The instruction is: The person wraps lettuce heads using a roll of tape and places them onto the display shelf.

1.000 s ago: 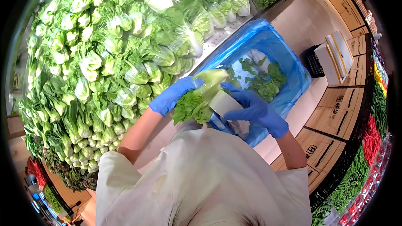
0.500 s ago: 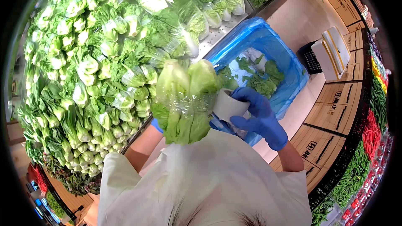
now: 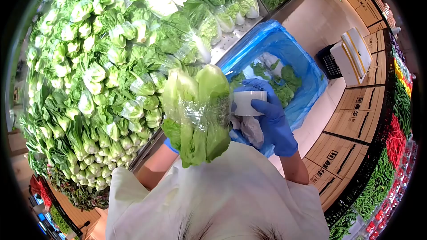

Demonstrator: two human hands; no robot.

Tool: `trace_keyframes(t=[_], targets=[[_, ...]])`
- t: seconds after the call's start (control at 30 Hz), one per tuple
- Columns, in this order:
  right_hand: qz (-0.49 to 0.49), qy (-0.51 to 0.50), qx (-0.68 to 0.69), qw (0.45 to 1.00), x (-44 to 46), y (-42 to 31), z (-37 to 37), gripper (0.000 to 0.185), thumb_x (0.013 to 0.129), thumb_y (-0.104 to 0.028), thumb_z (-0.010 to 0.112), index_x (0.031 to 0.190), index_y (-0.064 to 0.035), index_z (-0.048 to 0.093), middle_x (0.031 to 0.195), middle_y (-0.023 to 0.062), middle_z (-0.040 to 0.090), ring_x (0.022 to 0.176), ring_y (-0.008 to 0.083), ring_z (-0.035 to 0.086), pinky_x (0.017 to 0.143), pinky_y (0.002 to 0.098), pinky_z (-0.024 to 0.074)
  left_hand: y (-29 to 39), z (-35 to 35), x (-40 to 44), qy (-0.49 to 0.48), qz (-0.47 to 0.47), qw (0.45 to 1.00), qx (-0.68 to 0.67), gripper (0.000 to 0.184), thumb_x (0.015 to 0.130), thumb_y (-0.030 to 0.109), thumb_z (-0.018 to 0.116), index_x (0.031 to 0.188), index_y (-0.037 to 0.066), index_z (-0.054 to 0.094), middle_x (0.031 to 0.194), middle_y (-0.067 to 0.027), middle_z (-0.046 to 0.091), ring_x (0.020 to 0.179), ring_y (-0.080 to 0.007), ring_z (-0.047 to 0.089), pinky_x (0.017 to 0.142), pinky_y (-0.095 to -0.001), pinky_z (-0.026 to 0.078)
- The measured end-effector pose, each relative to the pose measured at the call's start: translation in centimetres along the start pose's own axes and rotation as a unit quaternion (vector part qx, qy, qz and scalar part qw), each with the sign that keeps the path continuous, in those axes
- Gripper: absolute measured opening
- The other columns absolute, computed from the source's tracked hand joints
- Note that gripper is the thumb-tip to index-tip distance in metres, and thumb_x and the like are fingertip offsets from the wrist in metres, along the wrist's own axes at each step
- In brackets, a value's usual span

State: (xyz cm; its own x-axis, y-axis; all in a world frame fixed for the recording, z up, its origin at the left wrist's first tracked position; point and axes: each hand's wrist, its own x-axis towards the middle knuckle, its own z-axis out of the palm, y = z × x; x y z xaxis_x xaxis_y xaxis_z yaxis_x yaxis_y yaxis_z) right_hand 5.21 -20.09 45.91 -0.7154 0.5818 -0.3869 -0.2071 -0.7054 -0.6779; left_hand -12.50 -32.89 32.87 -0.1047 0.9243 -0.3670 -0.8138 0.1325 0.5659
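Two heads of romaine lettuce are side by side in front of my chest, root ends up, with a shiny band of clear film across their middle. My left hand, blue-gloved, is behind the lettuce and supports it; its fingers are hidden. Just right of the lettuce, my gloved right hand grips a white roll of clear film, thumb on the near side and fingers over the far side. The roll's left end is close to the lettuce's wrapped middle.
A blue-lined bin holding loose leaves stands ahead right. Packed greens fill the sloping display at left. Cartons line the right stand, below chillies. A white foam box leans by a dark crate.
My right hand has turned the roll from tilted to nearly level and moved slightly up, closer against the lettuce. The lettuce has dropped slightly toward me.
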Motion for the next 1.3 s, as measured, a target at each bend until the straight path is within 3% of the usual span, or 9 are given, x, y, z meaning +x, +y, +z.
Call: trace_keyframes(t=[0.3,0.33,0.6,0.7,0.73,0.8,1.0,1.17,1.3], targets=[[-0.006,-0.026,-0.160,0.987,-1.4,-0.9,0.0,0.051,0.074,-0.022,0.063,0.118,-0.0023,0.047,0.109,0.0093,0.054,0.101,0.0196,0.053,0.089,0.0314,0.0439,-1.2,1.1,-0.5,-0.002,-0.007,1.000,-0.007,0.044,0.093,0.012,0.044,0.135,0.004,0.033,0.132,-0.0093,0.042,0.116,-0.0163,0.046,0.100,-0.0312,0.038],[-0.093,-0.058,-0.268,0.957,0.1,0.7,-2.2,0.043,0.079,-0.016,0.064,0.116,-0.0052,0.045,0.099,0.0069,0.055,0.094,0.0120,0.055,0.066,0.0216,0.0499,-1.2,1.2,-0.6,-0.004,-0.007,1.000,-0.004,0.044,0.093,0.012,0.044,0.135,0.004,0.033,0.132,-0.0094,0.042,0.116,-0.0164,0.046,0.100,-0.0312,0.038],[-0.094,0.093,-0.397,0.908,3.3,4.9,-6.0,0.052,0.071,-0.022,0.070,0.115,-0.0047,0.046,0.100,0.0123,0.056,0.089,0.0222,0.058,0.072,0.0332,0.0480,2.7,0.7,1.4,-0.052,-0.016,0.999,-0.003,0.045,0.093,0.012,0.045,0.136,0.004,0.031,0.133,-0.0098,0.041,0.117,-0.0168,0.045,0.100,-0.0316,0.038],[-0.321,0.122,-0.627,0.699,-0.1,-1.1,-1.5,0.054,0.067,-0.023,0.072,0.114,-0.0079,0.049,0.103,0.0168,0.054,0.091,0.0325,0.057,0.075,0.0378,0.0471,3.5,0.9,2.9,-0.078,-0.013,0.997,0.007,0.046,0.093,0.012,0.045,0.136,0.004,0.031,0.134,-0.0100,0.040,0.117,-0.0170,0.045,0.100,-0.0318,0.038],[-0.321,0.123,-0.626,0.700,-1.4,-3.2,0.4,0.054,0.067,-0.023,0.072,0.114,-0.0079,0.049,0.103,0.0168,0.054,0.091,0.0325,0.057,0.075,0.0378,0.0471,3.6,1.1,3.4,-0.087,-0.014,0.996,0.005,0.046,0.093,0.012,0.045,0.136,0.004,0.031,0.134,-0.0100,0.040,0.118,-0.0171,0.045,0.100,-0.0318,0.038],[-0.347,0.037,-0.758,0.551,-3.0,-6.2,3.2,0.052,0.066,-0.024,0.072,0.110,-0.0095,0.050,0.103,0.0160,0.051,0.090,0.0350,0.055,0.075,0.0400,0.0455,3.4,1.5,4.7,-0.101,-0.014,0.995,0.004,0.046,0.093,0.012,0.045,0.136,0.005,0.030,0.134,-0.0101,0.040,0.118,-0.0172,0.045,0.100,-0.0319,0.038],[-0.281,-0.078,-0.721,0.629,0.7,-5.2,0.9,0.039,0.071,-0.023,0.065,0.101,-0.0072,0.049,0.102,0.0131,0.048,0.089,0.0328,0.053,0.072,0.0418,0.0434,4.1,4.0,3.0,-0.119,-0.024,0.992,-0.017,0.047,0.093,0.013,0.045,0.137,0.005,0.030,0.135,-0.0105,0.039,0.119,-0.0175,0.044,0.101,-0.0322,0.038],[-0.334,-0.069,-0.709,0.618,2.6,-2.8,-1.2,0.030,0.072,-0.009,0.056,0.101,-0.0060,0.048,0.104,0.0118,0.048,0.088,0.0335,0.052,0.073,0.0412,0.0438,6.6,7.3,-0.8,-0.168,0.028,0.985,0.036,0.056,0.092,0.023,0.050,0.139,0.006,0.025,0.139,-0.0103,0.033,0.123,-0.0181,0.041,0.102,-0.0331,0.037],[-0.363,-0.082,-0.721,0.585,3.8,-2.0,-2.3,0.031,0.068,-0.004,0.057,0.099,-0.0054,0.051,0.107,0.0112,0.048,0.089,0.0334,0.052,0.074,0.0414,0.0448,7.1,10.2,-2.9,-0.061,0.050,0.997,0.017,0.065,0.088,0.043,0.048,0.137,0.006,0.028,0.133,-0.0136,0.041,0.121,-0.0270,0.043,0.101,-0.0397,0.039]])
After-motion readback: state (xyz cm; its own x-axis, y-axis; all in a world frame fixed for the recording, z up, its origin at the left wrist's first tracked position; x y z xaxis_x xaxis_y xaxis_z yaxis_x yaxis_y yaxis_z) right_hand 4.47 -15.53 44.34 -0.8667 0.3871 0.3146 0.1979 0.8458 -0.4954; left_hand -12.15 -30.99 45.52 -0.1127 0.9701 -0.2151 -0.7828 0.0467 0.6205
